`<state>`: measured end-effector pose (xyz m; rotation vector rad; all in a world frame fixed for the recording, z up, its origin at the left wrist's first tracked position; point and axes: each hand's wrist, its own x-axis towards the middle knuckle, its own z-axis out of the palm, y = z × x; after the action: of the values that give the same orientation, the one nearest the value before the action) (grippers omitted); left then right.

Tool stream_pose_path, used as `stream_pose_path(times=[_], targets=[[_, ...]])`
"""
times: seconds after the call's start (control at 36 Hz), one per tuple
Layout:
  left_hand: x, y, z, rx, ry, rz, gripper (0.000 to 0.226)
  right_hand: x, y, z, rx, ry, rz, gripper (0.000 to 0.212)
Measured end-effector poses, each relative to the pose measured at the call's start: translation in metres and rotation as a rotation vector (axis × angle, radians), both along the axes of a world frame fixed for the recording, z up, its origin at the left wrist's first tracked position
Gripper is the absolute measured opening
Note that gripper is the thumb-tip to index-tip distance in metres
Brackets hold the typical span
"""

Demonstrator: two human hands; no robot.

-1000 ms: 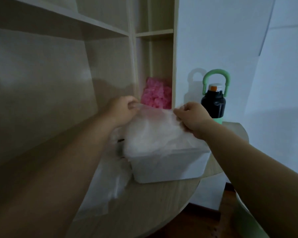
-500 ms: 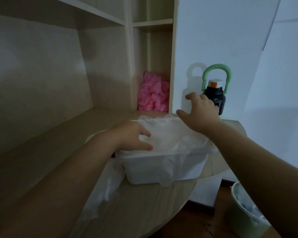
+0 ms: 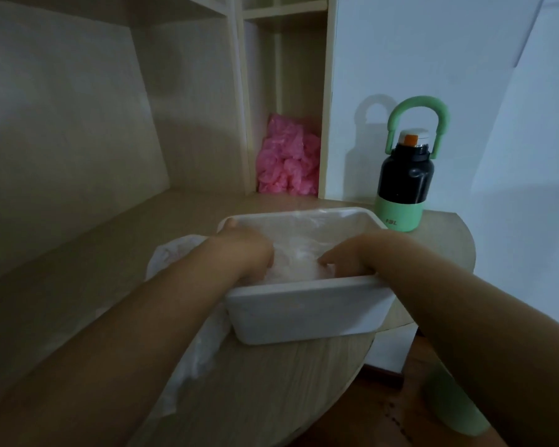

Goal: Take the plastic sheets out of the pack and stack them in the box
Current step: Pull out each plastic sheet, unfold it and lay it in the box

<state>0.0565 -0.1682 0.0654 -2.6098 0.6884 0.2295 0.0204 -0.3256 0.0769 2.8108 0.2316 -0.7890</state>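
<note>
Plastic sheets [image 3: 299,262], translucent and crumpled, lie inside the white box [image 3: 304,312], filling its bottom and running up its far wall to the rim. The box stands upright at the rounded right end of the bench [image 3: 271,398], close to the curved front edge. Both hands reach into it from above. The left hand [image 3: 249,250] is at the left wall, its fingers pointing down into the sheets with the tips buried in plastic; whether they grip or only press cannot be told. The right hand [image 3: 346,253] is at the near right corner, wrist over the near rim, its fingers [image 3: 325,260] bent downward with the tips on the sheets; a pinch cannot be confirmed. The pack [image 3: 175,253], a limp clear bag, lies on the bench touching the box's left side, passing under the left forearm towards the front edge. A black and green bottle [image 3: 400,185] with a loop handle stands upright at the far right corner of the bench, just behind the box. Pink bags [image 3: 288,162] are heaped in the narrow shelf compartment at the far edge. A green bin [image 3: 449,408] stands on the floor below the bench's right end.
</note>
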Motion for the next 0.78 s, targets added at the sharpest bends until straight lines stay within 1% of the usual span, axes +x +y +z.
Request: stream_pose_path(times=[0.06, 0.17, 0.25, 0.31, 0.39, 0.42, 0.47, 0.56, 0.58, 0.64, 0.69, 0.78], targets=[[0.0, -0.003, -0.003, 0.079, -0.016, -0.006, 0.026, 0.002, 0.0, -0.003, 0.005, -0.002, -0.002, 0.049], [0.001, -0.005, -0.004, 0.112, -0.041, -0.02, 0.025, 0.003, -0.003, -0.005, 0.059, -0.067, -0.032, 0.047], [-0.002, 0.002, 0.002, 0.047, -0.058, -0.016, 0.038, 0.001, -0.007, 0.0, 0.184, -0.177, -0.098, 0.055], [-0.004, 0.013, 0.007, -0.108, -0.084, -0.012, 0.042, -0.006, -0.007, 0.009, 0.249, -0.297, -0.116, 0.052], [-0.011, 0.033, 0.015, -0.459, -0.123, -0.008, 0.029, -0.018, 0.0, 0.021, 0.353, -0.492, -0.12, 0.041], [-0.018, 0.039, 0.019, -0.549, -0.147, -0.002, 0.026, -0.022, 0.005, 0.023, 0.399, -0.548, -0.123, 0.04], [-0.031, 0.053, 0.024, -0.694, -0.179, -0.002, 0.024, -0.029, 0.017, 0.025, 0.49, -0.644, -0.129, 0.037], [-0.048, 0.075, 0.025, -0.972, -0.168, 0.037, 0.022, -0.038, 0.04, 0.021, 0.655, -0.759, -0.149, 0.036], [-0.055, 0.084, 0.023, -1.048, -0.192, 0.043, 0.021, -0.043, 0.051, 0.019, 0.698, -0.802, -0.139, 0.034], [-0.068, 0.101, 0.017, -1.125, -0.255, 0.051, 0.02, -0.054, 0.074, 0.015, 0.771, -0.907, -0.091, 0.029], [-0.076, 0.12, 0.004, -1.164, -0.275, 0.095, 0.022, -0.066, 0.098, 0.01, 0.864, -0.985, -0.034, 0.025], [-0.086, 0.15, -0.021, -1.246, -0.239, 0.191, 0.034, -0.081, 0.133, -0.006, 1.028, -0.986, 0.022, 0.025]])
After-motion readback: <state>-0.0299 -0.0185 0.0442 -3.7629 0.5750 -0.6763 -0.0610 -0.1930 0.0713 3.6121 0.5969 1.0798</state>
